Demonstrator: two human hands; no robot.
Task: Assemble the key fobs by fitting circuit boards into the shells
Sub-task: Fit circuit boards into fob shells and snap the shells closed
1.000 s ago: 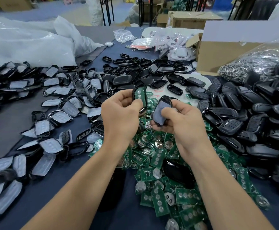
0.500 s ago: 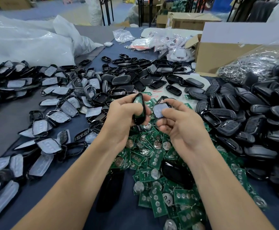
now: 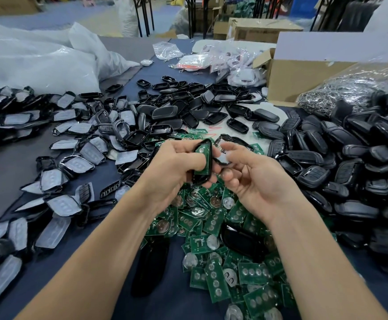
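Note:
My left hand (image 3: 174, 167) grips a black fob shell (image 3: 200, 179) held upright, and a green circuit board (image 3: 203, 161) sits inside it. My right hand (image 3: 255, 181) is close on its right. Its thumb and curled fingers pinch a second black shell half (image 3: 222, 161), which is blurred and touches the first shell's edge. Both hands hover over a heap of loose green circuit boards (image 3: 213, 225) with coin cells on the dark blue table (image 3: 172, 296).
Black shell backs (image 3: 350, 158) are piled on the right. Shell halves with grey button pads (image 3: 73, 162) spread across the left. Two glossy black shells (image 3: 241, 241) lie among the boards. A cardboard box (image 3: 303, 77), a bag of metal rings (image 3: 350, 93) and white plastic bags (image 3: 38, 65) stand behind.
My hands have come together. The right hand turned its grey-padded shell half and brought it against the board-filled shell in my left hand.

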